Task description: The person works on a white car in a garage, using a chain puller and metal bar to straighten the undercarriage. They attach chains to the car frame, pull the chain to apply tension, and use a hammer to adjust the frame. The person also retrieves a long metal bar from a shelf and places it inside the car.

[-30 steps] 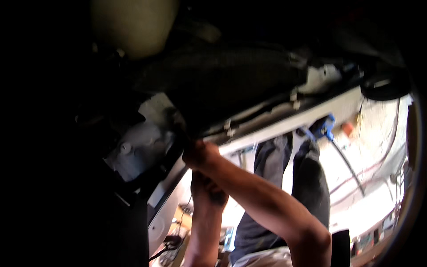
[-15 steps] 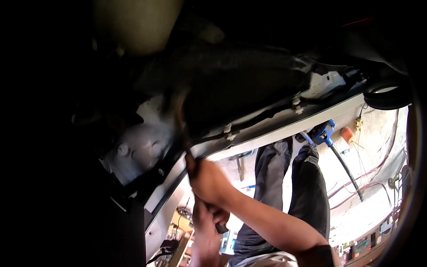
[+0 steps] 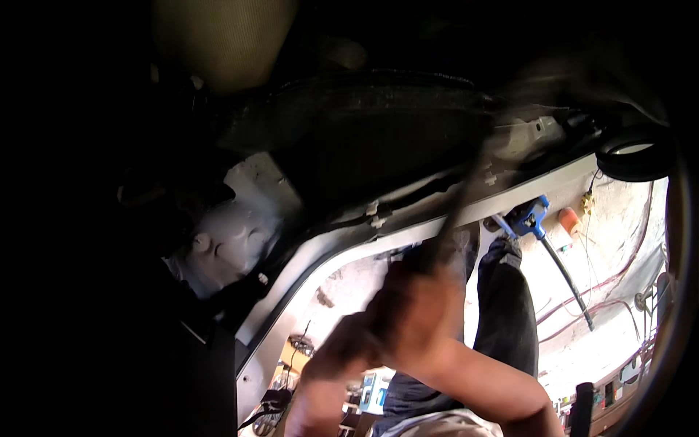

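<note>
Both my hands are closed round the handle of a long-handled tool (image 3: 466,191), smeared by motion. Its shaft slants up and right from my fists, across the pale sill of a vehicle body. The far end fades into a blur in the dark, so its head's kind cannot be made out. My right hand (image 3: 424,309) grips higher, its forearm coming from the lower right. Against it, lower and to the left, my left hand (image 3: 349,342) is wrapped on the grip end, partly in shadow. My dark-trousered legs (image 3: 506,313) stretch out beyond the hands.
A pale sill (image 3: 306,262) curves across the view, with white clips (image 3: 375,215) along it. A rounded grey metal part (image 3: 233,240) sits at left. Beyond the opening stands a blue tool with a black bar (image 3: 531,216). A black ring (image 3: 635,154) hangs at right.
My hands and the tool have swung to the right and slightly up. The shaft, near the grey metal part before, now leans right. A black bar has appeared at the lower right.
</note>
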A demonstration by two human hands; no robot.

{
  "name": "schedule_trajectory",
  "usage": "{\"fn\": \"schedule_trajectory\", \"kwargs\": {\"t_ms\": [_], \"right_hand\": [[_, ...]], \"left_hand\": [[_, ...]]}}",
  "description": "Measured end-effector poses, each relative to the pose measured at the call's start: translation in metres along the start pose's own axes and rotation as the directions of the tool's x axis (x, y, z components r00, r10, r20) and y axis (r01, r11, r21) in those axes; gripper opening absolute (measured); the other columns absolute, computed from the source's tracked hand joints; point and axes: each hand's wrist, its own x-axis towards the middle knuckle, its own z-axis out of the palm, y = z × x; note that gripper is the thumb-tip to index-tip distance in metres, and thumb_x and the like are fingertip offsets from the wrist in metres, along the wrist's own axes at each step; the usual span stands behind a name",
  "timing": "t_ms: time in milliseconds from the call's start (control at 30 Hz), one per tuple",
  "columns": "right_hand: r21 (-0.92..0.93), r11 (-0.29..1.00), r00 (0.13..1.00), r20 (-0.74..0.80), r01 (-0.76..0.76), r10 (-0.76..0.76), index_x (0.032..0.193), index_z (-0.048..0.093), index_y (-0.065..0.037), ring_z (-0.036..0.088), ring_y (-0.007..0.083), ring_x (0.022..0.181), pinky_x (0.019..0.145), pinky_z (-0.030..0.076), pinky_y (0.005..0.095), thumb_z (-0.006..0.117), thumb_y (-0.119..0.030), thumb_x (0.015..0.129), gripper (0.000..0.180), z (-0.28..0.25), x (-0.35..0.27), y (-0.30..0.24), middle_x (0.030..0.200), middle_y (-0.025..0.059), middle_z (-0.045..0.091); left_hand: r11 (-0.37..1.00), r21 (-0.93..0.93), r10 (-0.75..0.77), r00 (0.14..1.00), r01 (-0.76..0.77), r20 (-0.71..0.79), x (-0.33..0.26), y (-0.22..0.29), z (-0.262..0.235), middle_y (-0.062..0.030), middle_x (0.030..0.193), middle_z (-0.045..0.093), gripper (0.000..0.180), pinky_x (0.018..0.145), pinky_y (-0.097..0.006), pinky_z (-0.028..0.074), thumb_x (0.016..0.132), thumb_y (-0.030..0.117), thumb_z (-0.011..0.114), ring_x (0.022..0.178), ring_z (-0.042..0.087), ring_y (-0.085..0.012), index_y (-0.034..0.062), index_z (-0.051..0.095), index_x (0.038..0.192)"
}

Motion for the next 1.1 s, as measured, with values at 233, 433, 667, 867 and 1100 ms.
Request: {"fn": "schedule_trajectory", "kwargs": {"t_ms": [233,433,667,867,1100], "right_hand": [[-0.247,0.921,0.8,0.459,-0.302,0.386,0.081,0.059,0.007,0.065,0.0325,0.072,0.059,0.047,0.041,0.048,-0.024,0.088,0.034,0.039,0.059,0.017,0.068,0.0239,0.06],[-0.118,0.989,0.987,0.117,-0.093,0.106,0.091,0.052,0.006,0.059,0.0286,0.058,0.055,0.045,0.0433,0.042,-0.028,0.093,0.035,-0.038,0.021,-0.054,0.065,0.0209,0.058],[-0.309,0.912,0.895,0.27,-0.268,0.355,0.08,0.058,0.007,0.062,0.0397,0.067,0.061,0.051,0.041,0.045,-0.02,0.083,0.03,0.058,0.038,0.066,0.079,0.0296,0.061],[-0.371,0.898,0.874,0.322,-0.238,0.365,0.08,0.059,0.006,0.057,0.0453,0.075,0.066,0.046,0.0457,0.039,-0.035,0.093,0.047,-0.016,0.051,-0.012,0.069,0.0291,0.057],[-0.339,0.834,0.841,-0.178,0.435,-0.511,0.092,0.049,0.005,0.054,0.0353,0.056,0.05,0.045,0.0423,0.047,-0.019,0.089,0.024,-0.063,-0.004,-0.046,0.061,0.0188,0.052]], "left_hand": [[0.935,-0.259,0.136,0.92,-0.242,-0.369,0.017,-0.007,0.036,0.0088,0.051,0.028,0.043,0.037,-0.019,0.019,0.093,0.05,0.04,0.039,0.025,-0.0035,0.0218,0.036,0.061],[0.977,-0.047,-0.2,0.971,0.208,0.129,-0.006,-0.02,0.027,0.0013,0.05,0.036,0.025,0.036,-0.024,0.025,0.093,0.024,0.043,0.038,0.034,-0.006,0.0052,0.051,0.078],[0.969,-0.216,0.102,0.99,-0.12,-0.093,0.056,-0.036,-0.051,0.0046,0.059,0.044,0.032,0.036,-0.019,0.03,0.092,0.04,0.045,0.042,0.036,-0.0018,0.0109,0.053,0.084],[0.96,-0.219,0.138,0.977,-0.172,-0.162,0.016,-0.037,0.054,0.0081,0.054,0.034,0.041,0.035,-0.021,0.021,0.09,0.056,0.04,0.037,0.028,-0.0047,0.0174,0.046,0.077],[0.929,0.064,0.343,0.913,-0.365,0.221,0.012,-0.038,0.005,0.002,0.054,0.038,0.042,0.032,-0.022,0.02,0.096,0.043,0.032,0.034,0.03,-0.0062,0.0052,0.047,0.104]]}}
